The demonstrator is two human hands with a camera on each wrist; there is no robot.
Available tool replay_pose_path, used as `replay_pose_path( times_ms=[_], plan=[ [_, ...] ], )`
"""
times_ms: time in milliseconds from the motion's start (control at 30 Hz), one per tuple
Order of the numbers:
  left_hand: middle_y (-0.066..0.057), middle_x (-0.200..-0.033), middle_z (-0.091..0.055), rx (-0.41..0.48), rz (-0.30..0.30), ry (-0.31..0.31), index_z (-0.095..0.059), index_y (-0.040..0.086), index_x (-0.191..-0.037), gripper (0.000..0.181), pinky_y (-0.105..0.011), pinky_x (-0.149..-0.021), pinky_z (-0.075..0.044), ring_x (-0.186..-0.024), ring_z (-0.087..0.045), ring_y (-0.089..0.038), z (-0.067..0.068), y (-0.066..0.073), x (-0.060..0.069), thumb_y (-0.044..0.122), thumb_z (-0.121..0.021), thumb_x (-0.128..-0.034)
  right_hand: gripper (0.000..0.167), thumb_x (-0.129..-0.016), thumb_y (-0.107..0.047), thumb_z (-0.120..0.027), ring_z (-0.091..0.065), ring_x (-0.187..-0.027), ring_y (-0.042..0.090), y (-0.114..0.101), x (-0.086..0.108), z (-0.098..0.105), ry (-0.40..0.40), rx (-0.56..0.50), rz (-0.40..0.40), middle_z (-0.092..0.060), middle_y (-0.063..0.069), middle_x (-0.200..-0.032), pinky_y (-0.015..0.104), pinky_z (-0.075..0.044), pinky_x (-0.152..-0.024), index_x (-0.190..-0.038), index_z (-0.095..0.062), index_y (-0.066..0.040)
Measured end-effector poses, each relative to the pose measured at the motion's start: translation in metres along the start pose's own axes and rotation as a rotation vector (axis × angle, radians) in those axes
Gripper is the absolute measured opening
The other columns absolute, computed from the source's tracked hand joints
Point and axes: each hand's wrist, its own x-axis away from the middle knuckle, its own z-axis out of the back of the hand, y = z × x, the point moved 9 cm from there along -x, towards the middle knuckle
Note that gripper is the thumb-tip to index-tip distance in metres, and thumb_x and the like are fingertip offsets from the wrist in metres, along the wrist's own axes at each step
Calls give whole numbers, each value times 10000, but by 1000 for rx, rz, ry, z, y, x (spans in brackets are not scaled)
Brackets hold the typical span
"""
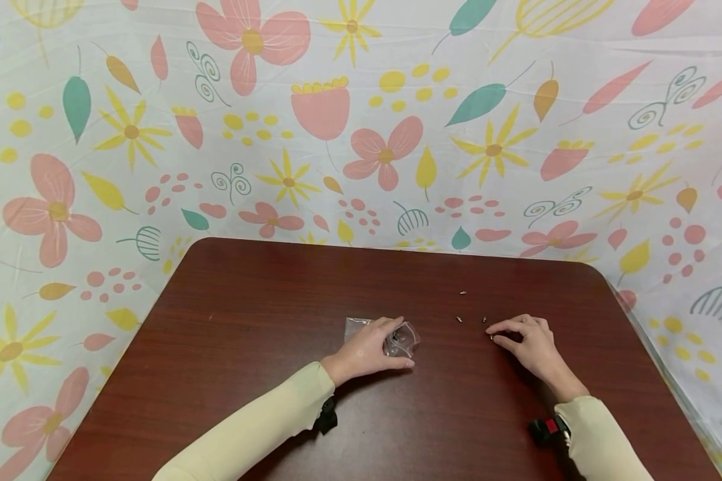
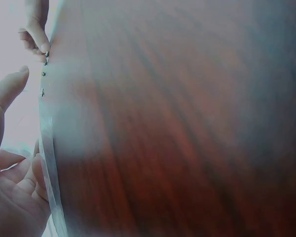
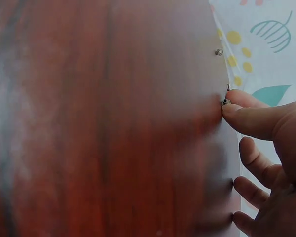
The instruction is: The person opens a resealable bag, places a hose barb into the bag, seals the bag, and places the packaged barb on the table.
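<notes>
My left hand curves round a small clear plastic container, thumb on the near side and fingers on the far side. Dark bits seem to lie inside the container, too small to make out. In the left wrist view, glare washes out the space by the left thumb. On the right, my right hand pinches a tiny metal piece between thumb and index finger, at the tabletop. Its other fingers are spread and loosely bent. More such metal pieces lie just beyond and left of the right hand.
A flat clear plastic bag lies partly behind the left hand. Both hands work over a dark reddish-brown wooden table. A flower-printed cloth hangs behind and beside the table.
</notes>
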Motion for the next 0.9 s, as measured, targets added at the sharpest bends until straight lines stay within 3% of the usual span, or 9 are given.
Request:
replay_pose_path(
  times_ms=[900],
  plan=[
    [-62,-1492,-558,14,3,2,-442,108,-1593,938,-353,-1004,-512,-1247,-606,-217,-1,0,0,577,-802,-864,77,-879,-72,-819,-433,-1147,459,4,-1,-1,-45,-3,-80,-660,114,-966,658,-232,-971,-928,-815,-132]
  ],
)
